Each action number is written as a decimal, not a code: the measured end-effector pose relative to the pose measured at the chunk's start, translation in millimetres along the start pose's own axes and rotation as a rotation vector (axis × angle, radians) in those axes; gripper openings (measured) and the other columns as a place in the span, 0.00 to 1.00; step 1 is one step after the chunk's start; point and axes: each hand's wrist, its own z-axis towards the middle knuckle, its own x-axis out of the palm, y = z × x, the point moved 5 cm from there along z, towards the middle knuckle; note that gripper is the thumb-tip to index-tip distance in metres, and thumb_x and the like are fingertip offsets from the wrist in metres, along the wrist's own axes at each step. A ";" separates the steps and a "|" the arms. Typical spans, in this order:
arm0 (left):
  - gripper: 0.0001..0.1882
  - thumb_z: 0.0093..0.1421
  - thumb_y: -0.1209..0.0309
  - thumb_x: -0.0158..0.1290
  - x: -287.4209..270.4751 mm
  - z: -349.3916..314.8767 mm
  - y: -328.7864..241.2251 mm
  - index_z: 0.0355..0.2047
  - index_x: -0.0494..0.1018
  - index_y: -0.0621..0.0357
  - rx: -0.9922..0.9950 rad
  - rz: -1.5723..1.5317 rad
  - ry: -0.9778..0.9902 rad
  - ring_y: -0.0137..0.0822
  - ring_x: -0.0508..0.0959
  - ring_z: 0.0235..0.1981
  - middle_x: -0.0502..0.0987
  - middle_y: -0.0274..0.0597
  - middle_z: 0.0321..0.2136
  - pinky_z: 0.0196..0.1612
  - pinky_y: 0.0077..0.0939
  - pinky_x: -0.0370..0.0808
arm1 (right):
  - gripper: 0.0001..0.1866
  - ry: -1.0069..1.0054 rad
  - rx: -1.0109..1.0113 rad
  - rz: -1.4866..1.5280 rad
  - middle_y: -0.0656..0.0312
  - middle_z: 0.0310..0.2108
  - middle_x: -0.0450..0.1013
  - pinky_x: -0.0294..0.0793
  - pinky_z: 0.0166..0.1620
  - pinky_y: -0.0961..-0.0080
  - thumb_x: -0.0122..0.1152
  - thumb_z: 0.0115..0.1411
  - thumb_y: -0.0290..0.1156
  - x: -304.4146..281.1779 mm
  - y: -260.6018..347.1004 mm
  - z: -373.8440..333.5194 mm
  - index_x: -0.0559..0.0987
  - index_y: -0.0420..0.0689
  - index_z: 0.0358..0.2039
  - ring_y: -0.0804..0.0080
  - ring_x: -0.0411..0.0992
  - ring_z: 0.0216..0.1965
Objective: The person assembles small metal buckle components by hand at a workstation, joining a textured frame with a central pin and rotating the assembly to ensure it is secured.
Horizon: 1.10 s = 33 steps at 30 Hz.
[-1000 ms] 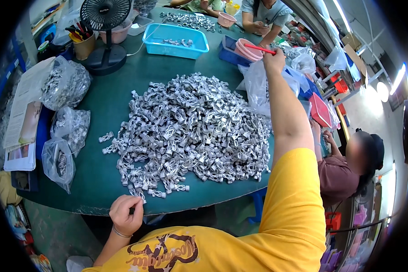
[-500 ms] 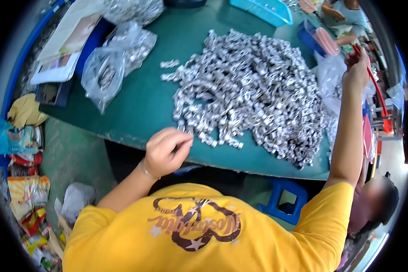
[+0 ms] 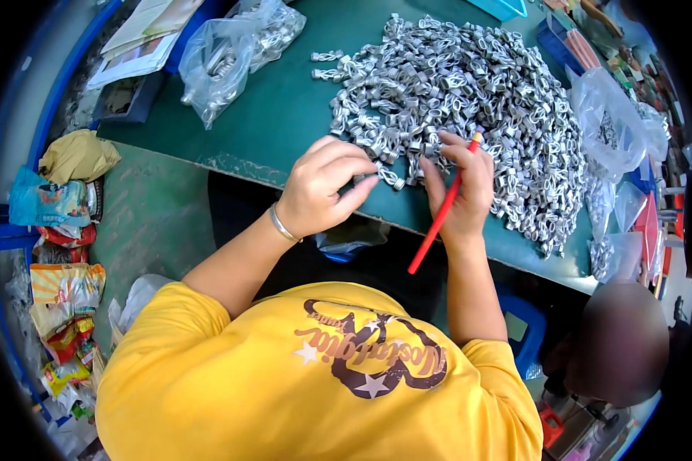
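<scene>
A heap of small silvery metal pieces point(image 3: 446, 92), looped and ridged like clasps, lies on the green table point(image 3: 277, 115). My left hand point(image 3: 323, 187) is at the heap's near left edge, fingers curled with a gap between thumb and forefinger. Their tips are beside a few loose pieces point(image 3: 390, 178); whether they touch is hard to tell. Just right of it, my right hand point(image 3: 469, 188) holds a thin red stick point(image 3: 442, 223) with a pale orange end. The stick slants down past the table's near edge. My right thumb and forefinger are spread near the heap.
Clear plastic bags point(image 3: 215, 65) of metal pieces lie at the far left by papers point(image 3: 142, 38). More bags point(image 3: 611, 123) bound the heap on the right. A blue stool point(image 3: 524, 330) stands under the table's right side. Another person's head point(image 3: 619, 342) is close at the lower right.
My right hand has come back from the far right with the red stick to the heap's near edge. My left hand has moved right, and its fingers have loosened.
</scene>
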 end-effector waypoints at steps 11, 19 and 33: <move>0.11 0.46 0.79 0.61 -8.1 -18.1 -0.3 0.33 0.76 0.60 -0.190 0.013 0.015 0.31 0.74 0.26 0.76 0.41 0.31 0.29 0.21 0.72 | 0.16 0.117 -0.160 0.092 0.59 0.34 0.76 0.67 0.41 0.66 0.59 0.37 0.17 -4.2 17.2 -19.5 0.74 0.44 0.30 0.59 0.72 0.34; 0.13 0.46 0.80 0.61 -7.6 -19.8 0.9 0.35 0.77 0.62 -0.191 -0.205 0.081 0.31 0.77 0.28 0.77 0.43 0.34 0.30 0.21 0.75 | 0.14 -0.035 0.049 0.098 0.59 0.31 0.76 0.67 0.42 0.66 0.59 0.40 0.14 -14.4 2.7 -27.8 0.73 0.44 0.29 0.59 0.72 0.34; 0.05 0.44 0.79 0.59 -10.8 -18.7 -8.9 0.25 0.77 0.61 0.045 -0.106 0.053 0.41 0.79 0.26 0.79 0.44 0.26 0.30 0.30 0.73 | 0.15 -0.064 0.047 -0.116 0.55 0.34 0.75 0.66 0.39 0.64 0.64 0.41 0.17 -14.6 1.5 -20.8 0.71 0.43 0.30 0.56 0.72 0.33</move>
